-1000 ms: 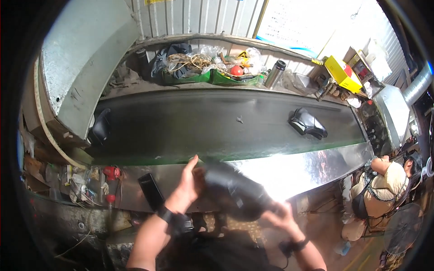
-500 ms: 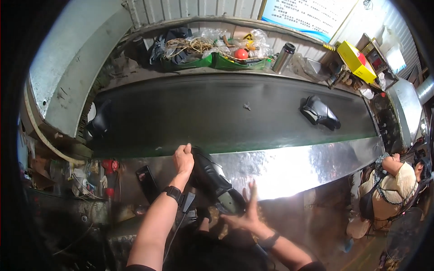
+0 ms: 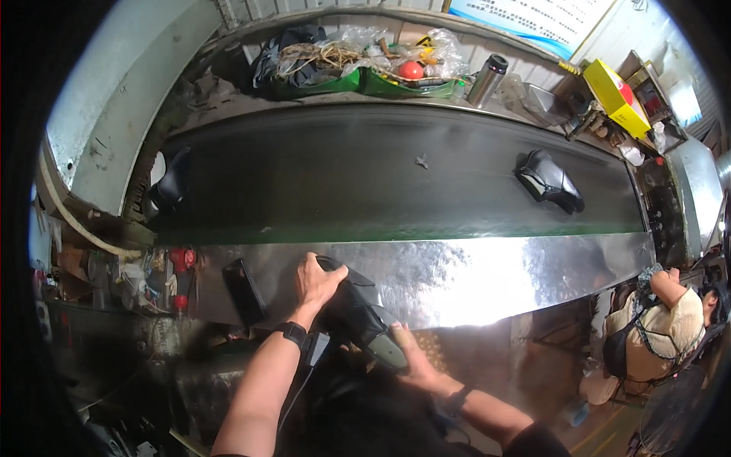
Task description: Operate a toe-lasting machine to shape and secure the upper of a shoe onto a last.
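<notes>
A black leather shoe (image 3: 352, 311) is held slantwise between my hands, over the near edge of a shiny metal table. My left hand (image 3: 316, 282) grips its far end, with the thumb lying across the top. At the near end, which shows a grey-green flat patch, my right hand (image 3: 415, 359) is closed round the side, thumb uppermost. Left of my left hand, a black phone (image 3: 244, 292) lies on the metal. Two more black shoes rest on the dark conveyor belt (image 3: 320, 183): one shoe (image 3: 550, 183) at the right, another shoe (image 3: 169, 181) at the far left.
Behind the belt stand green bins (image 3: 358, 82) full of cord and plastic, a steel flask (image 3: 487, 81) and a yellow box (image 3: 615, 97). A small grey scrap (image 3: 422, 161) lies on the belt. Another person (image 3: 656, 327) sits at the right. Bright glare covers the metal table (image 3: 594, 266).
My right hand, open and apart from the shoe before, has closed on its near end. My left thumb now lies over the shoe. The view has shifted slightly.
</notes>
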Tool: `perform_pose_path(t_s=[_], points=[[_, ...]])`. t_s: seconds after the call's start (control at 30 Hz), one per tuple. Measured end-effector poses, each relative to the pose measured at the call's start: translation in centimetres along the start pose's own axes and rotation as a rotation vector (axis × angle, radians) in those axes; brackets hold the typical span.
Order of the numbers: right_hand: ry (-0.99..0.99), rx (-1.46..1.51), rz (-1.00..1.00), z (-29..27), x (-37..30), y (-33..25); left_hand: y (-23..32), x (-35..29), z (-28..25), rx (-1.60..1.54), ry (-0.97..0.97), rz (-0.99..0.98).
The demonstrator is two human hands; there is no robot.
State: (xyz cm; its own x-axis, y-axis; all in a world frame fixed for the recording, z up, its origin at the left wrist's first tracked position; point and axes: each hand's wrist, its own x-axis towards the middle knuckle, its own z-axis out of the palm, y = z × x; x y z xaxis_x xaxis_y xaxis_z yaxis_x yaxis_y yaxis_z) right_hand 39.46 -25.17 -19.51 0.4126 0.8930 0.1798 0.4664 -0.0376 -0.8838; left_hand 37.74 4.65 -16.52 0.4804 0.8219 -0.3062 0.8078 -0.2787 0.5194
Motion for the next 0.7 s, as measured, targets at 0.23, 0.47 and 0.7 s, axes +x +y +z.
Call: perform_pose_path(t_s=[0.23,0.47,0.7], points=[[0.044,0.082,0.004,0.5,1.3,-0.6,-1.6,0.7,-0.8,-0.253,0.117,-0.093],[-0.205,0.728,0.453,-5.3,8.9,-5.8,-2.2,-5.2,-9.0,-0.553,0.224,0.044],[-0.586,0.593,0.497,3.0,13.3,-12.9,-8.8,-15.5,-17.4,-0.653,0.527,0.048]])
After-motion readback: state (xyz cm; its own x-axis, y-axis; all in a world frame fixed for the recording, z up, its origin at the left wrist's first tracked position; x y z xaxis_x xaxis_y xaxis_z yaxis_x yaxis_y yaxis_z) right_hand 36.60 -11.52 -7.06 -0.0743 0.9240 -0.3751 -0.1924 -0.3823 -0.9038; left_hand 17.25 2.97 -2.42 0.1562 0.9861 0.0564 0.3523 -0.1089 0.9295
